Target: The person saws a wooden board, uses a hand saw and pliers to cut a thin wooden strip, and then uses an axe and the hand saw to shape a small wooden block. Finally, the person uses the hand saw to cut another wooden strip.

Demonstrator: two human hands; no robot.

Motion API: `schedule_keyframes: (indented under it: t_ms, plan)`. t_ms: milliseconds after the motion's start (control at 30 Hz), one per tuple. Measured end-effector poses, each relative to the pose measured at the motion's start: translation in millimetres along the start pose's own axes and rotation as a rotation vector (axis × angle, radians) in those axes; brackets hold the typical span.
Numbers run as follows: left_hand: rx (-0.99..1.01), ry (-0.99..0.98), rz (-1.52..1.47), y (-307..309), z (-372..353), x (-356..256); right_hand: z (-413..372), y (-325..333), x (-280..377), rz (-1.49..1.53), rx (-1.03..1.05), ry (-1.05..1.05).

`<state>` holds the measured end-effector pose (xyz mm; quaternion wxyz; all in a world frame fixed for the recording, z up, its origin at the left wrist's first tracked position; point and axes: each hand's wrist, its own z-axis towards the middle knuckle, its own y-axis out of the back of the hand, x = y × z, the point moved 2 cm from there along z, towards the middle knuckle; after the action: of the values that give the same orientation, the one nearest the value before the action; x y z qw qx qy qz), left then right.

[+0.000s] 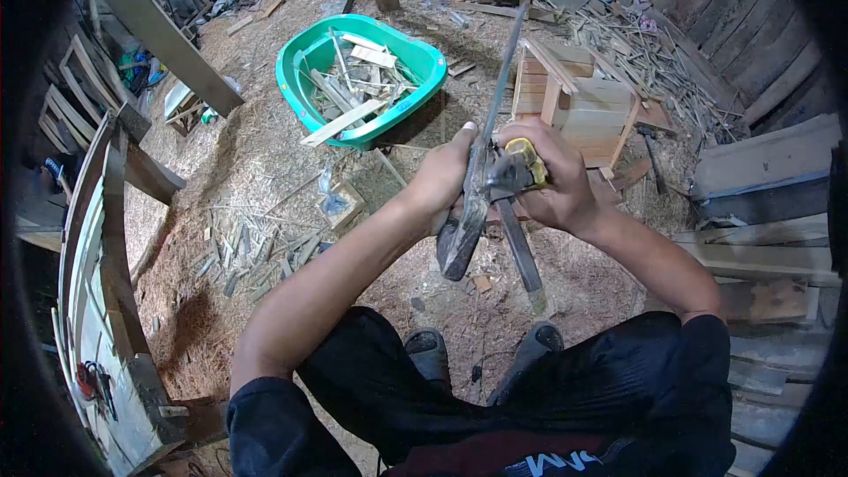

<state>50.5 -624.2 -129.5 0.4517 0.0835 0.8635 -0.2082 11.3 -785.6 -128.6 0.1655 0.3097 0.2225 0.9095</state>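
Note:
A long, narrow, worn tool (503,71) is held in front of me, its thin grey bar pointing away and its thick dark end (463,243) towards me. My left hand (443,172) is closed around its left side, thumb up along the bar. My right hand (561,178) is closed on the other side, round a yellow and dark part (527,159). A dark flat bar (518,247) slants down below the hands. What kind of tool this is I cannot tell.
A green tub (291,79) of wood offcuts stands ahead on the shavings-covered floor. Ahead right is a wooden box (596,115) beside a scrap pile (627,53). A curved wooden frame (106,300) stands at left; stacked boards (768,256) lie at right. Posts (168,26) rise ahead.

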Motion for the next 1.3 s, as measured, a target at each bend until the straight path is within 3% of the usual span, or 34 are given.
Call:
schedule_keyframes:
  t_ms: [167, 300, 400, 433, 533, 633, 733, 767, 867, 1000, 1033, 1167, 1300]
  plan:
    - [-0.033, -0.181, 0.124, 12, 23, 8, 5, 5, -5, -0.069, 0.022, 0.156]
    - [-0.145, -0.353, 0.44, 25, 18, -12, 3, 7, -11, 0.083, 0.015, -0.219]
    - [-0.187, -0.415, 0.414, 27, 19, -15, 17, 17, -4, 0.021, 0.101, -0.596]
    - [-0.191, -0.355, 0.47, 28, 18, -17, 18, 18, -10, -0.062, 0.072, -0.36]
    - [-0.151, -0.287, 0.556, 24, 13, -19, 21, 23, -11, -0.159, 0.052, -0.164]
    - [-0.183, -0.236, 0.524, 22, 17, -12, 16, 16, -10, -0.031, 0.009, -0.616]
    - [-0.146, -0.315, 0.466, 23, 24, -7, 15, 15, -16, -0.3, 0.162, -0.147]
    - [-0.138, -0.317, 0.442, 24, 26, -5, 13, 18, -17, -0.259, 0.136, -0.178]
    - [-0.126, -0.223, 0.369, 23, 28, -3, 17, 22, -13, -0.003, -0.112, -0.537]
    - [-0.092, -0.26, 0.353, 18, 29, 2, 10, 9, -20, -0.373, 0.016, -0.021]
    - [-0.085, -0.289, 0.356, 17, 26, 2, 9, 11, -19, -0.276, 0.068, -0.128]
    - [-0.122, -0.22, 0.388, 14, 21, -5, 14, 24, -21, 0.041, -0.064, -0.566]
    - [-0.122, -0.3, 0.505, 15, 19, -9, 19, 26, -19, -0.075, -0.037, -0.224]
